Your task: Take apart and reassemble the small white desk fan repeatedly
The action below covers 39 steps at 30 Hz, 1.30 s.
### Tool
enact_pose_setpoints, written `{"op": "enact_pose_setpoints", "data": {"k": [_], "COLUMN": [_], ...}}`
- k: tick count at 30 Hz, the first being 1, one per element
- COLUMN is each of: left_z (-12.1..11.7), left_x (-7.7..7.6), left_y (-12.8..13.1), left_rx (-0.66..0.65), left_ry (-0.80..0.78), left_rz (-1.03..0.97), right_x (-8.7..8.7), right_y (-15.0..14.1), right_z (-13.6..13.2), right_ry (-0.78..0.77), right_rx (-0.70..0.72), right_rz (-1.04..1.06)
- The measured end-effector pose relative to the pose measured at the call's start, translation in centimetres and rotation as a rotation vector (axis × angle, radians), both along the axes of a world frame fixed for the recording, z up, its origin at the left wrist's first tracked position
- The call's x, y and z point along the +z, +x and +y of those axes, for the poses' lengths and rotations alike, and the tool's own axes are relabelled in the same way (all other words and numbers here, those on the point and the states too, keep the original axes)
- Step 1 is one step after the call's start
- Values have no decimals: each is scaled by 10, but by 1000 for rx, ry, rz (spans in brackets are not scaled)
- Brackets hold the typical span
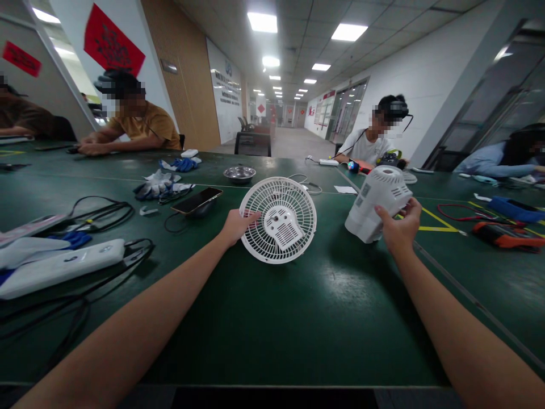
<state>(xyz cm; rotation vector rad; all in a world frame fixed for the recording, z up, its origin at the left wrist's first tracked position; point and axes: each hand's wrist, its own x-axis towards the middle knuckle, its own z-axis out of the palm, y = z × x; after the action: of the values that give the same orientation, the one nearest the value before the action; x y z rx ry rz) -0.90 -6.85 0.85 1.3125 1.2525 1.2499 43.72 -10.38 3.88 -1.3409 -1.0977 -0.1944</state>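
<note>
My left hand (239,226) grips the left rim of a round white fan grille (293,196), thumb over its ribs. The grille is tilted up and faces me, with a slotted housing plate at its centre. Over to the right, my right hand (400,223) is closed around a white plastic fan housing (372,199), which leans to one side. Vent slots show near its top, and printed labels run along its left face. The fingers behind the housing are partly hidden. A gap of bare table lies between the two parts.
A metal bowl (239,174) stands behind the grille. To the left are a phone (198,201), gloves (158,186), a white power strip (63,268) and black cables. An orange multimeter (506,234) lies at the right. Several people sit around the green table (272,324).
</note>
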Motion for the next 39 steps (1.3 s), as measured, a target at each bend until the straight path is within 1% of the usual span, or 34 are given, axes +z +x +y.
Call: {"op": "enact_pose_setpoints", "data": {"k": [4,6,8,10,11,13,15,17,19,21,23,24,27,31,34,36,38,39], "left_z": [0,0,-2,-3,-4,-5,-5,-4,-3,-3,-3,-3,-4,-4,-3,-2,0,1], "left_x": [-1,-1,1,2,3,4,4,4,3,2,3,3,5,4,3,2,0,-1], "left_y": [1,1,1,1,1,1,1,1,1,2,2,2,1,0,0,0,-1,-1], "left_rx": [17,18,15,13,10,2,-5,-3,7,20,16,10,-2,-12,20,73,126,147], "left_ry": [39,45,47,41,38,36,34,36,31,17,4,4,3,-3,48,89,123,138], "left_rz": [14,18,26,32,33,31,31,32,28,21,18,18,28,82,139,189,241,259], "right_x": [8,14,19,20,20,14,4,-9,-21,-31,-37,-39,-43,-43,-34,-25,-17,-14], "right_y": [-5,-10,-20,-36,-46,-67,-86,-98,-102,-99,-92,-88,-81,-85,-92,-98,-106,-112], "right_z": [-10,-16,-21,-26,-27,-28,-26,-20,-12,-4,3,6,10,7,0,-8,-16,-20], "right_ry": [31,57,104,137,128,37,-103,-227,-364,-493,-572,-588,-590,-572,-471,-384,-318,-308], "right_rx": [-111,-141,-124,-47,5,112,159,188,218,249,233,211,175,207,217,225,266,312], "right_rz": [-148,-200,-222,-219,-202,-175,-154,-141,-142,-138,-150,-168,-244,-298,-320,-325,-279,-225]}}
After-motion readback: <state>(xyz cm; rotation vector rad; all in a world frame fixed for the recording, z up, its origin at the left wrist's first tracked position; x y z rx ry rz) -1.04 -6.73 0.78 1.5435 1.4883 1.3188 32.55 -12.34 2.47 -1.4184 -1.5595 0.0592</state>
